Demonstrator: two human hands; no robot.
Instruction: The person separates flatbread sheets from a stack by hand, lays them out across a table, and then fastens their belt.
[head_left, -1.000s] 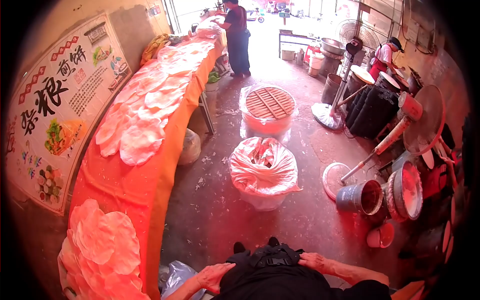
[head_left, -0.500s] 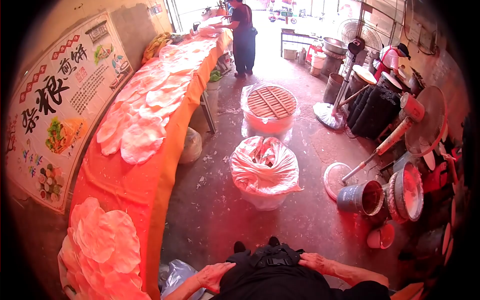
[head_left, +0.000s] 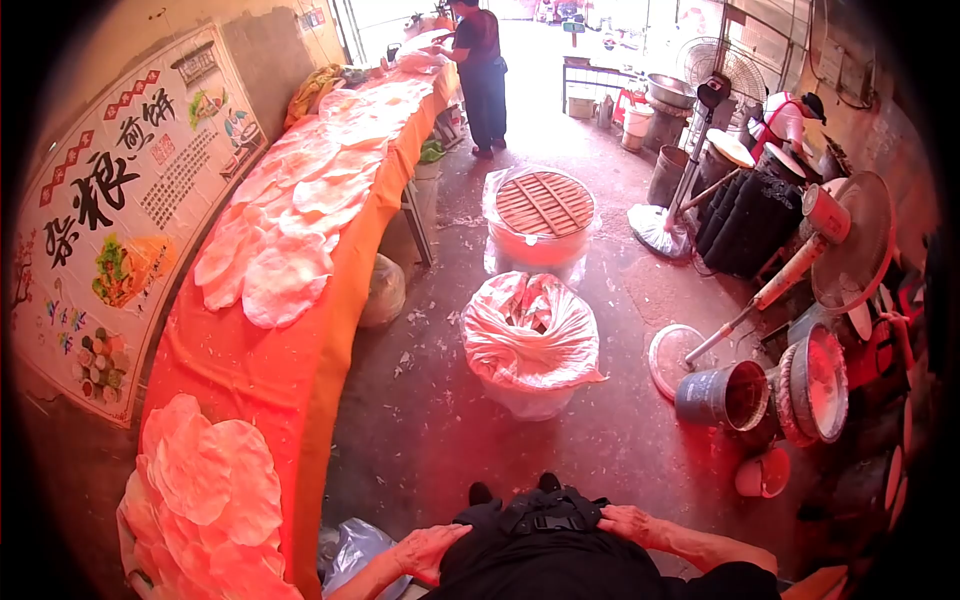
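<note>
My left hand (head_left: 430,550) lies against the left side of my black clothing at the waist, its fingers stretched out and holding nothing. On the other side, my right hand (head_left: 627,523) rests at my hip, fingers laid along the black fabric and partly hidden. Between them sits a black waist bag (head_left: 556,522) with a buckle. To the left of my left hand is a pile of thin round flatbreads (head_left: 205,480) on an orange-covered table (head_left: 235,370). A crumpled clear plastic bag (head_left: 355,552) lies below the table edge.
More flatbreads (head_left: 285,270) spread along the table. Ahead stand a cloth-topped tub (head_left: 530,340) and a slatted round lid (head_left: 543,203) on another tub. Buckets (head_left: 722,396), a basin (head_left: 825,385) and a tilted fan (head_left: 850,240) crowd the right. One person (head_left: 485,80) stands at the far table end, another (head_left: 785,120) at right.
My hands have stayed where they were. The person at the far table end has shifted slightly left, and the person at the right has moved a little.
</note>
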